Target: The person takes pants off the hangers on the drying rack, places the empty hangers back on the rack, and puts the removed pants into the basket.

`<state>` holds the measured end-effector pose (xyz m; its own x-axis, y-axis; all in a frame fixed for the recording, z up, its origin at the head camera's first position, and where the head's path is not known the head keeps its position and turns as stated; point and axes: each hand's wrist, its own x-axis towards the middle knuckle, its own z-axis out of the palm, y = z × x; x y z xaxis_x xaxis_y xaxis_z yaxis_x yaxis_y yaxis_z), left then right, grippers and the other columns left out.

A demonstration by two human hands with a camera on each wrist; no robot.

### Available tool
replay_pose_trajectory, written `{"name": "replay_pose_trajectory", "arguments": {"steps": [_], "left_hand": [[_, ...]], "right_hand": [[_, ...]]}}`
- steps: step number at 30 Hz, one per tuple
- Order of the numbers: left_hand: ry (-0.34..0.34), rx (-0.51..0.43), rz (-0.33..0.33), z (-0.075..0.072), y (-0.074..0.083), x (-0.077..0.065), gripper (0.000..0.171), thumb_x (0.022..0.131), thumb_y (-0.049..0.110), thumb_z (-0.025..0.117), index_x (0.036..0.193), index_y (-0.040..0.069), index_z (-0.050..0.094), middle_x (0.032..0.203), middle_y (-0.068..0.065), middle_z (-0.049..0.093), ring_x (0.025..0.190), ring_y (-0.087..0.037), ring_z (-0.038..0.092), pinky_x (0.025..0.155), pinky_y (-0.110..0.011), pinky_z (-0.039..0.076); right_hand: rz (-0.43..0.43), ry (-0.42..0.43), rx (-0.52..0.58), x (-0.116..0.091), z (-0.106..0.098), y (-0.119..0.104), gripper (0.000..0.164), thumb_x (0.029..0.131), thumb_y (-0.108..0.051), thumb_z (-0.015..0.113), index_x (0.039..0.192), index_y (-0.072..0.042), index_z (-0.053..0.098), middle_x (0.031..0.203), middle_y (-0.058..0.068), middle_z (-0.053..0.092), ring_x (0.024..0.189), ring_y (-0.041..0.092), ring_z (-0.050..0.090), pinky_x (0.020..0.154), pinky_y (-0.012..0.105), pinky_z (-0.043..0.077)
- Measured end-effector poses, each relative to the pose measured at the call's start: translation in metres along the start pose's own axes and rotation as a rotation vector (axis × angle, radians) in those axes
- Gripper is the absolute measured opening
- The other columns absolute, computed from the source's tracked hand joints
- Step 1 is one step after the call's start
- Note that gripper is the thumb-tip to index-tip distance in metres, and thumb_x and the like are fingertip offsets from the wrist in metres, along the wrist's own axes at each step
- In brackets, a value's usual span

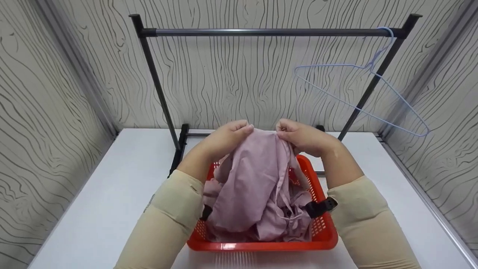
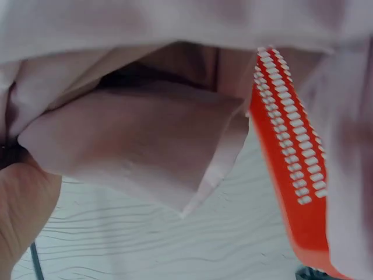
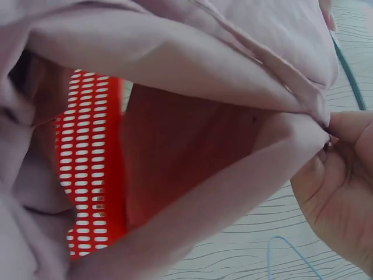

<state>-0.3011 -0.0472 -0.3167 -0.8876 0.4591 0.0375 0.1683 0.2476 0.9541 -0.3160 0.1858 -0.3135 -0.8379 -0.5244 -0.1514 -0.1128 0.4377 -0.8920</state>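
Observation:
A pink cloth garment [image 1: 254, 175] is held up by its top edge, its lower part bunched in a red plastic basket [image 1: 261, 246]. My left hand [image 1: 228, 138] pinches the edge on the left, thumb against curled fingers. On the right, my right hand [image 1: 308, 137] pinches the same edge a short way off. In the right wrist view the fabric [image 3: 192, 70] gathers at the fingertips of the right hand [image 3: 344, 181], with an opening between its layers. The left wrist view shows a loose flap of cloth [image 2: 140, 140] beside the left thumb [image 2: 26, 204]. What kind of garment it is I cannot tell.
Behind the basket stands a black garment rack [image 1: 261, 32] on a white table [image 1: 97, 194]. A light blue hanger [image 1: 332, 98] hangs at the right end of its bar. Walls with a wood-grain pattern [image 1: 239, 82] enclose the back and sides.

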Motion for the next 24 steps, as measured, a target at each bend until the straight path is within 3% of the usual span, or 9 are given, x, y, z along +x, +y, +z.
{"name": "replay_pose_trajectory", "arguments": {"steps": [8,14,18,20,24], "left_hand": [[-0.016,-0.219,-0.078,0.007,0.019,-0.005,0.026,0.096,0.026,0.045,0.076,0.009,0.048,0.067,0.001,0.045,0.058,-0.010,0.047,0.054,-0.023,0.042],[0.055,-0.234,-0.182,0.005,0.020,-0.007,0.027,0.096,0.030,0.045,0.076,0.011,0.050,0.071,-0.001,0.047,0.062,-0.012,0.049,0.055,-0.025,0.045],[0.093,-0.224,-0.262,0.000,0.009,-0.004,0.027,0.096,0.028,0.044,0.077,0.011,0.051,0.074,-0.001,0.049,0.065,-0.012,0.050,0.057,-0.026,0.046],[0.109,-0.142,-0.284,-0.002,0.000,-0.002,0.028,0.096,0.028,0.044,0.074,0.012,0.050,0.072,-0.001,0.048,0.065,-0.012,0.049,0.058,-0.026,0.044],[0.140,0.318,-0.277,-0.004,-0.022,0.000,0.031,0.094,0.027,0.046,0.067,0.013,0.045,0.067,-0.001,0.045,0.062,-0.015,0.045,0.056,-0.027,0.040]], "right_hand": [[-0.031,-0.080,0.089,-0.014,-0.006,-0.012,0.013,0.096,-0.022,0.046,0.092,-0.010,0.043,0.075,0.002,0.041,0.062,0.013,0.047,0.053,0.025,0.044],[-0.078,-0.116,0.213,-0.019,-0.005,-0.014,0.014,0.094,-0.020,0.048,0.089,-0.009,0.043,0.075,0.000,0.041,0.062,0.010,0.044,0.054,0.022,0.040],[-0.049,-0.081,0.245,-0.016,-0.002,-0.003,0.011,0.095,-0.018,0.047,0.089,-0.010,0.042,0.074,0.000,0.039,0.062,0.010,0.044,0.055,0.022,0.041],[-0.009,-0.064,0.245,-0.013,0.000,0.006,0.010,0.095,-0.018,0.046,0.091,-0.010,0.042,0.074,0.001,0.041,0.063,0.011,0.047,0.056,0.024,0.044],[0.065,-0.054,0.243,-0.005,0.003,0.028,0.009,0.097,-0.014,0.041,0.090,-0.010,0.039,0.074,0.003,0.044,0.063,0.014,0.050,0.057,0.029,0.048]]}}
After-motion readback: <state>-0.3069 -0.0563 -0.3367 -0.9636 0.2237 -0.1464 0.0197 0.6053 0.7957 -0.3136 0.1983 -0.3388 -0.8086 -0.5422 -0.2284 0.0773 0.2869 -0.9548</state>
